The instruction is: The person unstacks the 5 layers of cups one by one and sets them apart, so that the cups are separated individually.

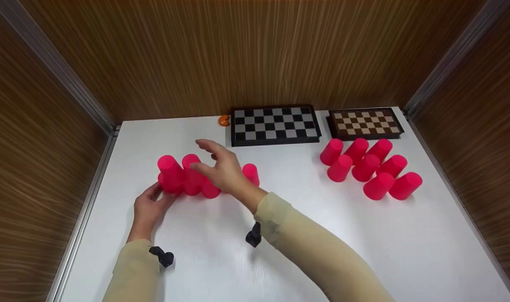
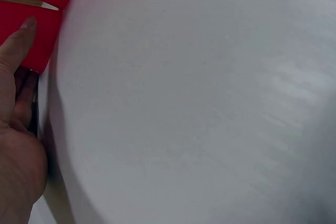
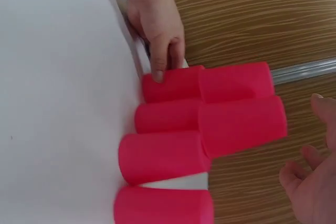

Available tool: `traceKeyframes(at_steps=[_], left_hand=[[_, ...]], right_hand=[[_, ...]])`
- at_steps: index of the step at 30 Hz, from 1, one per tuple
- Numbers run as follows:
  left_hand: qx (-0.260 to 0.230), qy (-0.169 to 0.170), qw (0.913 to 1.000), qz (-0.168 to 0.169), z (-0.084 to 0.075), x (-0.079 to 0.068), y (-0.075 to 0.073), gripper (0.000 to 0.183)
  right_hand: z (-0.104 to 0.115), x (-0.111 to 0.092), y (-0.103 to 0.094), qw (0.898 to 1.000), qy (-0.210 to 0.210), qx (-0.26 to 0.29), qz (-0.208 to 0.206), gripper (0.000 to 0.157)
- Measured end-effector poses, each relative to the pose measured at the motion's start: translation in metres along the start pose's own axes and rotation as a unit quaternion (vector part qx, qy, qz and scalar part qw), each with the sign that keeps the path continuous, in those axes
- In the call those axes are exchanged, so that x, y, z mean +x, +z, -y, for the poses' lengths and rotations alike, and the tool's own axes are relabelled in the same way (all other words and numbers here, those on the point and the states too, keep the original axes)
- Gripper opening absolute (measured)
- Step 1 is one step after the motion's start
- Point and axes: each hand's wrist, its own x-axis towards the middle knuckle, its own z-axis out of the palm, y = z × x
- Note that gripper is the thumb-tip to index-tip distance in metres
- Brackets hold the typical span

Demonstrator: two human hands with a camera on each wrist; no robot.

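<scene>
Upside-down pink plastic cups stand in a row at the left of the table, with an upper left cup point(image 1: 169, 165) and a second upper cup point(image 3: 244, 124) stacked on the lower ones. My left hand point(image 1: 149, 207) grips the end bottom cup point(image 3: 170, 86); its thumb lies along the cup's side in the left wrist view. My right hand point(image 1: 223, 170) hovers by the second upper cup, fingers spread and holding nothing. The right wrist view shows a gap between this hand and the cups. Part of the bottom row is hidden behind the right hand in the head view.
Several more upside-down pink cups point(image 1: 366, 167) stand in a group on the right. Behind are a black-and-grey checkered board point(image 1: 275, 123), a smaller brown checkered board point(image 1: 366, 122) and a small orange object point(image 1: 224, 121). Wood-patterned walls point(image 1: 255, 54) enclose the white table point(image 1: 305, 235).
</scene>
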Motion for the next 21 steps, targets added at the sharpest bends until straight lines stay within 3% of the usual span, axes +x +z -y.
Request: traceKeyframes(at_steps=[11, 17, 21], left_hand=[[-0.002, 0.011, 0.9999, -0.007, 0.0, 0.004, 0.0, 0.081], [-0.007, 0.014, 0.9998, -0.008, 0.003, 0.004, 0.001, 0.08], [-0.004, 0.002, 1.0, -0.004, 0.003, 0.003, 0.0, 0.084]], right_hand=[[-0.011, 0.003, 0.03, 0.999, 0.051, -0.003, 0.015, 0.065], [-0.016, 0.001, 0.032, 0.998, 0.057, 0.0, 0.012, 0.061], [-0.015, -0.002, 0.021, 0.999, 0.047, 0.011, 0.001, 0.061]])
